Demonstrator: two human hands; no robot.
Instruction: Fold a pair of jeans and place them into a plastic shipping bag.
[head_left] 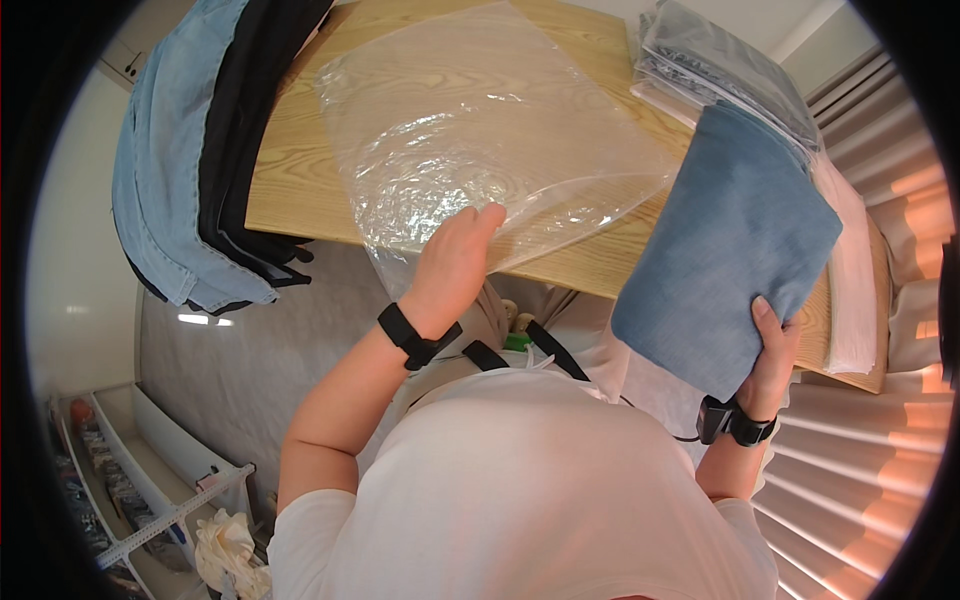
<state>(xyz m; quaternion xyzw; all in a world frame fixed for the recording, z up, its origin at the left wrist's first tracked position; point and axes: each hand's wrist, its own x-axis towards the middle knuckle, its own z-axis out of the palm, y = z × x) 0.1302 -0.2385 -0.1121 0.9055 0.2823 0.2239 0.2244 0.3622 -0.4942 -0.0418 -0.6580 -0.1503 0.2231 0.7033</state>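
Note:
A large clear plastic bag (480,120) lies flat and crinkled on the wooden table, its near corner hanging over the front edge. My left hand (455,262) is at the bag's near side, fingers closed together on the film; a lifted edge of the plastic runs from there to the right. In my right hand (775,355) is a folded blue denim garment (725,250), held by its lower right corner with the thumb on top. The garment is tilted over the table's right front edge. Black bands with small devices sit on both wrists.
Light-blue and black garments (180,160) drape over the table's left end. Bagged folded clothes (725,65) are stacked at the back right, with a white stack (845,270) along the right edge. A white divided rack (150,480) stands low left; curtains (900,320) hang on the right.

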